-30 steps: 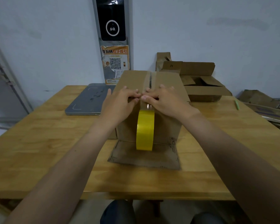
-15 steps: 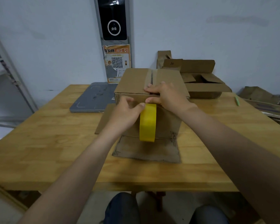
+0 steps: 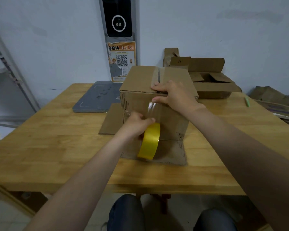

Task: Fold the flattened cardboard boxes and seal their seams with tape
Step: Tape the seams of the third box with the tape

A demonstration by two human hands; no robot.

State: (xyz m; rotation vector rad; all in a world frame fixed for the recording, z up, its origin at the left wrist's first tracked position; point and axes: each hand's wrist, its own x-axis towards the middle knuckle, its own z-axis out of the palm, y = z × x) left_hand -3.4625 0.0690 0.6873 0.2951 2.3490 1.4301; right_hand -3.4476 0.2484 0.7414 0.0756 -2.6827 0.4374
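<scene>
Yellow tape roll (image 3: pixel 149 140) gripped by left hand (image 3: pixel 137 125) against box (image 3: pixel 140 77) front; clear strip (image 3: pixel 151 107) runs up to right hand (image 3: pixel 175 95), fingers (image 3: pixel 157 85) flat, pressing top edge. Box on tabletop (image 3: pixel 57 147).

Two hands (image 3: pixel 137 124) (image 3: pixel 175 96), two boxes (image 3: pixel 140 78) (image 3: pixel 214 88), one tape roll (image 3: pixel 149 142).

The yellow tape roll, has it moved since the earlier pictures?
Yes. The tape roll has gone down the front of the box, away from its top edge.

Box (image 3: pixel 140 79) on table (image 3: pixel 40 147); slab (image 3: pixel 97 99), maybe scale, behind-left; open cartons (image 3: pixel 213 85) behind-right.
</scene>
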